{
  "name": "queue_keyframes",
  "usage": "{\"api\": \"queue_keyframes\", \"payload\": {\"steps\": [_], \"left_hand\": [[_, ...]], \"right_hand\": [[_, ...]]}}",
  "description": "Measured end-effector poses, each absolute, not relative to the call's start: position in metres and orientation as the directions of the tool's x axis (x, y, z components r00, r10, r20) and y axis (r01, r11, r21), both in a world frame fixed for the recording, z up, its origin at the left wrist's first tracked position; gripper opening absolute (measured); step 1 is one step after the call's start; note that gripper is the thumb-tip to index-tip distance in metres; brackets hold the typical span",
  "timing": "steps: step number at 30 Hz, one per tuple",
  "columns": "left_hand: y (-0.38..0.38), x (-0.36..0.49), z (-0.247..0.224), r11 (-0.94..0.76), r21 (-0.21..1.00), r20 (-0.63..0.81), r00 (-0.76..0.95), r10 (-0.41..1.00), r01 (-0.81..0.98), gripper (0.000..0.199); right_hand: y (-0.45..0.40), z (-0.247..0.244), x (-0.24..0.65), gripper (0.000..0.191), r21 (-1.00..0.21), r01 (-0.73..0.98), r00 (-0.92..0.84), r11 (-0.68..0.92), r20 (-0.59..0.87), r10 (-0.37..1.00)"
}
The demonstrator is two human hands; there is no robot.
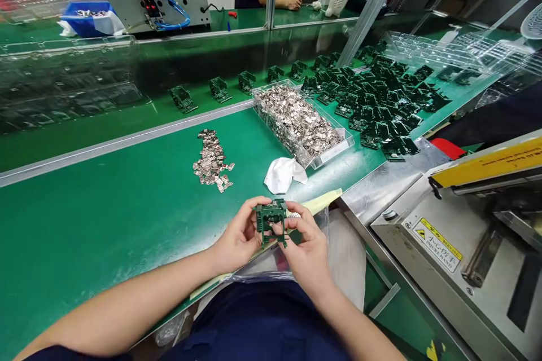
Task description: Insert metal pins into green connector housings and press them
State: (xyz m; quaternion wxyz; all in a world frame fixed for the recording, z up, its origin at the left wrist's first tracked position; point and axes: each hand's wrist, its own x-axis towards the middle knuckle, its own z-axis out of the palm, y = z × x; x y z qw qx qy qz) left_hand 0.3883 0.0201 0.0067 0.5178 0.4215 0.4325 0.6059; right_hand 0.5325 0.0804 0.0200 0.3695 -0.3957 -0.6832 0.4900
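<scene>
A dark green plastic frame part (271, 217) is held up between my two hands, just above the bench's near edge. My left hand (239, 237) grips its left side, fingers curled round it. On the right, my right hand (307, 242) closes on the other side, with thumb and fingers at the part's opening; whether a small metal piece is pinched there cannot be made out. Beyond them lies a loose heap of small silvery metal pieces (210, 161). A clear plastic box (315, 163) full of similar pieces stands farther back. Beside it sits a crumpled white cloth (282, 175).
Many green frame parts (376, 96) are piled at the back right, and several stand along the metal strip (148, 134). A grey machine with a warning label (438, 245) stands close at my right. Across the partition, a co-worker's hand (293, 3) rests by equipment.
</scene>
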Motion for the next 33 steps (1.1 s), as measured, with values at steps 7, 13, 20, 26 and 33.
{"api": "queue_keyframes", "payload": {"steps": [7,13,20,26,33], "left_hand": [[0.019,0.39,0.006,-0.069,0.963,0.042,-0.105,0.994,-0.259,0.037],[0.016,0.394,0.004,-0.08,0.99,0.057,-0.194,0.979,-0.113,0.033],[0.014,0.4,0.007,-0.05,0.988,0.015,-0.232,0.973,-0.145,0.031],[0.012,0.4,0.007,-0.036,0.994,0.008,-0.254,0.967,-0.108,0.032],[0.007,0.404,0.012,-0.041,0.993,0.01,-0.271,0.963,-0.107,0.033]], "right_hand": [[0.077,0.022,0.532,0.014,-0.954,0.208,-0.365,0.216,0.129,0.922],[0.075,0.018,0.531,0.018,-0.982,0.141,-0.375,0.127,0.066,0.925],[0.071,0.023,0.527,0.023,-0.988,-0.065,-0.396,-0.141,-0.104,0.912],[0.07,0.025,0.524,0.028,-0.959,-0.156,-0.391,-0.238,-0.162,0.906],[0.062,0.025,0.524,0.025,-0.926,-0.288,-0.362,-0.246,-0.133,0.923]]}}
